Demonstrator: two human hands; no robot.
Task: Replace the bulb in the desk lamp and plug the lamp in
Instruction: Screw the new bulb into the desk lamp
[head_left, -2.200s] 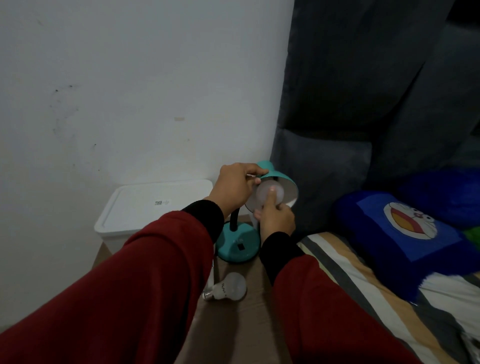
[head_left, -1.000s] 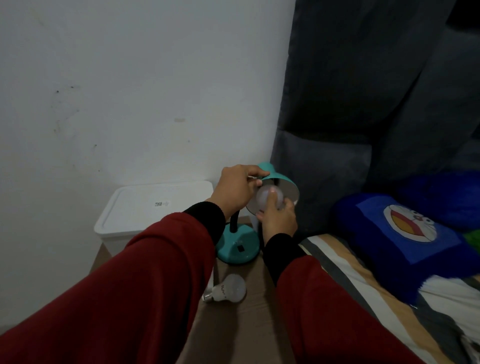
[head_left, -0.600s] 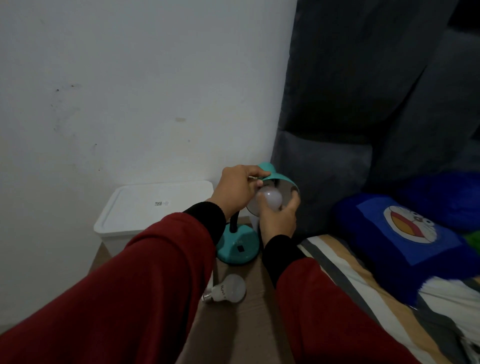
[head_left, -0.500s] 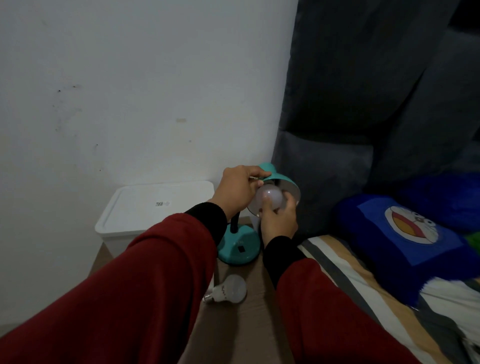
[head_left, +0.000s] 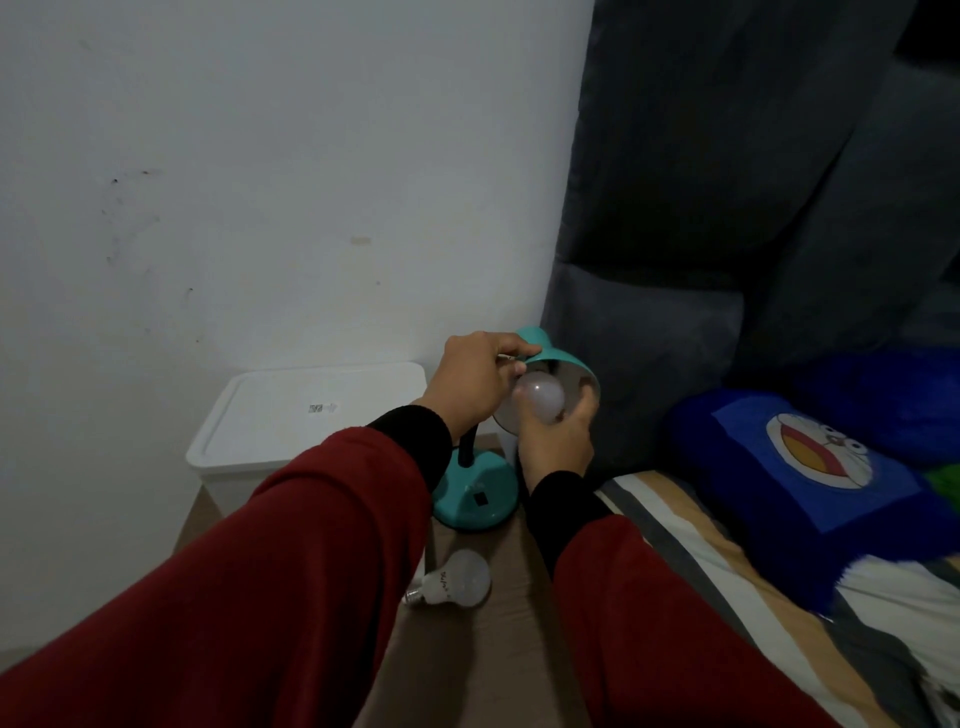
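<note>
Left hand: grip closed on the near rim of the teal shade, thumb on top, fingers curled under the edge.
Right hand: raised from below, grip wrapped around the bulb, thumb and fingers spread on either side of the globe.
Bulb: white, frosted, seated in the open mouth of the shade; its base is hidden, so how far it sits in the socket cannot be told.
Lamp: teal, with a round base on the brown worktop, a dark bent neck mostly hidden behind the left wrist, and the shade tilted so its mouth faces the camera.
Switch: a small dark square on the top of the lamp base.
Second bulb: white, lying on its side on the worktop, near the lamp base and apart from it, metal cap pointing left.
Box: white, lidded, left of the lamp against the wall, with a small label on the lid.
Sleeves: red over black cuffs on both arms.
Bed: striped cover, just right of the worktop.
Pillow: blue with a cartoon face, lying on the bed.
Headboard: dark grey, padded, behind the lamp and pillow.
Plug and cord: not clearly made out.
</note>
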